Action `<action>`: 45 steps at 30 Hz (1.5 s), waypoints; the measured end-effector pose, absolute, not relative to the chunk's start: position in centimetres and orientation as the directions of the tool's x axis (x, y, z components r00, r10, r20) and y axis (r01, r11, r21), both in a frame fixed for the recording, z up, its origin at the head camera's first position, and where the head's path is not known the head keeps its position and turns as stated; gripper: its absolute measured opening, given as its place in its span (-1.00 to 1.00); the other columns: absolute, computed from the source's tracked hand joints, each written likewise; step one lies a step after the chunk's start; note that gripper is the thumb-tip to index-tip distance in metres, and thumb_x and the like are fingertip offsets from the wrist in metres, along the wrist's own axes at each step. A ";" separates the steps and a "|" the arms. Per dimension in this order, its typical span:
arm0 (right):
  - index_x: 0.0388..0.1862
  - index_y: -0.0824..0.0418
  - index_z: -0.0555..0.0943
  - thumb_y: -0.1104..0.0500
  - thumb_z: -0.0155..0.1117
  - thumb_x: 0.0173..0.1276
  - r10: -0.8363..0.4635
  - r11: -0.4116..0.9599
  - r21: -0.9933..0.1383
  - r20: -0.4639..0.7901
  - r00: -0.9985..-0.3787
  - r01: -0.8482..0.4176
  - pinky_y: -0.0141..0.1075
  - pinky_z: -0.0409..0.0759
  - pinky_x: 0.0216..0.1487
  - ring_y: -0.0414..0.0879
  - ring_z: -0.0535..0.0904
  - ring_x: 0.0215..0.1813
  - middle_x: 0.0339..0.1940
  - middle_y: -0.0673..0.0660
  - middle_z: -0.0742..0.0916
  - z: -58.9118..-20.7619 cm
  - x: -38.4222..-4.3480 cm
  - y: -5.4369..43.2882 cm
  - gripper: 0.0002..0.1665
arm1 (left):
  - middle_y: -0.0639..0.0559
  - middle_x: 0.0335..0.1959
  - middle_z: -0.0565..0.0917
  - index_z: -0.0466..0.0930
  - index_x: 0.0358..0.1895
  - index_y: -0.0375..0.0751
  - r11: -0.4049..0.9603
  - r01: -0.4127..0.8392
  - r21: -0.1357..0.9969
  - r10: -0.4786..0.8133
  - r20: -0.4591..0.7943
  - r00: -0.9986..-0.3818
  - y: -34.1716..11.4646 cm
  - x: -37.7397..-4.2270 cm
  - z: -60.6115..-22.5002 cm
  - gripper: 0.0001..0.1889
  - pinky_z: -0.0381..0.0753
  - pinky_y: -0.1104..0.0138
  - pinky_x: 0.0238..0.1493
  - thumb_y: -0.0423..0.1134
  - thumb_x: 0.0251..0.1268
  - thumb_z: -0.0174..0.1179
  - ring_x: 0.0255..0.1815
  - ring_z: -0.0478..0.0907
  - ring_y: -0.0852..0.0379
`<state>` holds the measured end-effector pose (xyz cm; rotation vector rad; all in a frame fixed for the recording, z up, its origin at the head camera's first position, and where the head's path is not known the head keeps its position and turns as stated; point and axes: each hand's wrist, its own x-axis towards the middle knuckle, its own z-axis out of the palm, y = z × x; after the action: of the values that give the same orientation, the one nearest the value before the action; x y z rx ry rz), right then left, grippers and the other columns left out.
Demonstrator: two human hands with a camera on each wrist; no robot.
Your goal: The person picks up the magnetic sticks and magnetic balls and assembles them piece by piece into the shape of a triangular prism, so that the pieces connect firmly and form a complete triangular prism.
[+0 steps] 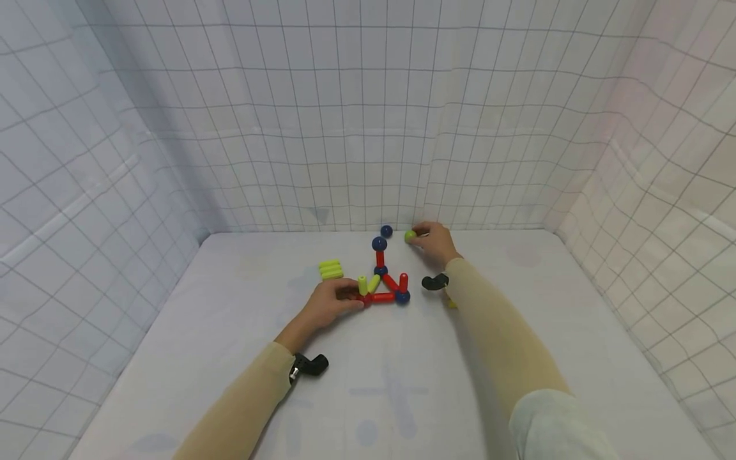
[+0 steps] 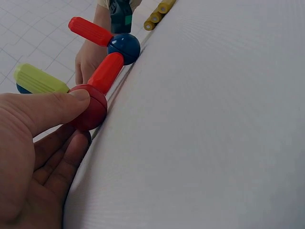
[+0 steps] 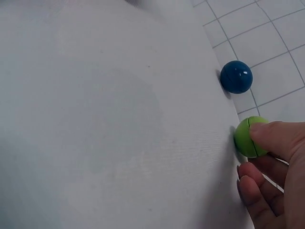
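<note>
Along the table's [image 1: 356,358] back edge, one green ball [image 1: 410,236] is sitting beyond and right of a triangular rod-and-ball frame [image 1: 384,298]; right hand [image 1: 436,241], nearer, is pinching it. One red rod [image 1: 404,283] is standing upright at the frame's near-right corner; left hand [image 1: 328,303] is gripping the near-left red ball [image 2: 93,114].

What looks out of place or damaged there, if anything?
Nothing stands out. The frame looks intact; the left hand holds its red ball, the right hand pinches the green ball, and the yellow rods left of the frame lie side by side.
</note>
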<state>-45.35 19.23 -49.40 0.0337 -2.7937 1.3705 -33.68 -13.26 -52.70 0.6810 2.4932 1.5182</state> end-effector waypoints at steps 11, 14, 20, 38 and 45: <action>0.31 0.26 0.72 0.09 0.48 0.53 0.007 0.557 -0.825 0.122 -0.993 -0.097 -0.02 0.65 0.24 0.07 0.67 0.18 0.14 0.17 0.78 -48.8 -44.0 18.3 -0.53 | -0.06 0.01 0.79 0.72 0.26 -0.36 0.395 0.295 0.870 0.439 0.103 -0.892 -13.2 -33.4 -52.8 -0.55 0.70 0.05 0.19 -0.31 0.35 0.53 0.01 0.73 0.02; 0.29 0.25 0.73 0.06 0.50 0.51 -0.001 0.523 -0.839 0.175 -0.985 -0.150 0.00 0.66 0.23 0.08 0.69 0.19 0.14 0.17 0.79 -47.3 -43.3 17.9 -0.53 | -0.07 0.01 0.78 0.71 0.26 -0.37 0.392 0.296 0.871 0.437 0.107 -0.893 -13.3 -33.4 -52.6 -0.55 0.70 0.05 0.18 -0.32 0.35 0.53 0.01 0.73 0.01; 0.29 0.21 0.74 0.06 0.51 0.52 -0.036 0.514 -0.823 0.262 -0.964 -0.243 -0.04 0.67 0.27 0.05 0.72 0.18 0.13 0.15 0.80 -44.6 -41.0 17.4 -0.55 | -0.08 0.00 0.79 0.71 0.26 -0.38 0.405 0.303 0.863 0.439 0.107 -0.892 -13.2 -33.4 -52.6 -0.55 0.70 0.06 0.18 -0.33 0.35 0.53 0.01 0.73 0.02; 0.21 0.17 0.79 0.18 0.57 0.46 -0.294 0.424 -0.748 0.419 -0.859 -0.511 0.07 0.72 0.14 -0.11 0.75 -0.05 -0.08 -0.03 0.83 -41.5 -33.6 13.0 -0.62 | -0.08 0.00 0.80 0.72 0.24 -0.37 0.382 0.317 0.868 0.450 0.125 -0.884 -13.2 -33.5 -52.5 -0.57 0.70 0.06 0.16 -0.33 0.37 0.52 0.01 0.75 0.01; 0.18 0.16 0.80 0.16 0.59 0.44 -0.353 0.402 -0.744 0.412 -0.840 -0.534 0.22 0.68 0.13 -0.15 0.74 -0.08 -0.14 -0.08 0.82 -42.6 -32.9 11.5 -0.64 | -0.07 0.00 0.80 0.74 0.24 -0.35 0.373 0.316 0.873 0.450 0.128 -0.884 -13.2 -33.5 -52.6 -0.58 0.70 0.05 0.17 -0.34 0.36 0.52 0.01 0.75 0.01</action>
<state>-32.94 11.52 -42.65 0.7901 -2.4667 1.4154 -33.51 -13.23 -52.57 0.6997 2.4910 1.5376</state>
